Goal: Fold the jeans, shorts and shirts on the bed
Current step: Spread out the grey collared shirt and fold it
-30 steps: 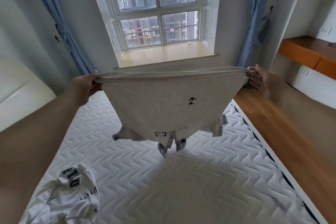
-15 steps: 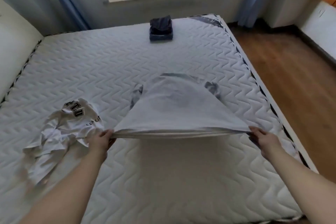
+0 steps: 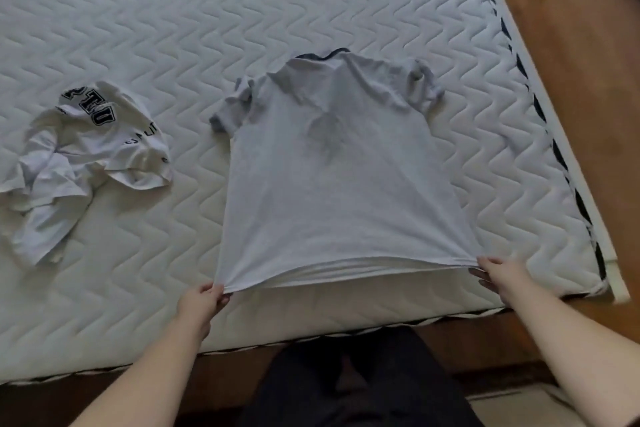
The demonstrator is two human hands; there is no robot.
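Grey polo shirt (image 3: 332,177) lies spread on the quilted white mattress (image 3: 173,28), right of centre, collar at the far end, hem at the near end. Dark trim is visible along the collar edge. Both short sleeves are bunched and partly tucked at the shoulders. Body of the shirt is mostly flat, with a faint darker patch near the chest area.

Left hand (image 3: 201,302) pinches the near-left hem corner between thumb and fingers. Right hand (image 3: 502,274) pinches the near-right hem corner, fingers curled round the fabric. The hem is stretched taut between the two hands and sits slightly raised off the mattress, with shadow beneath it.

White T-shirt (image 3: 83,156) with dark block lettering lies crumpled at the left side of the mattress, well apart from the polo shirt and untouched by either hand.

Mattress edge has dark and white piping along the right and near sides. Wooden floor (image 3: 571,45) shows to the right of the bed. The person's dark clothing (image 3: 346,381) shows at the bottom centre, near the mattress edge.
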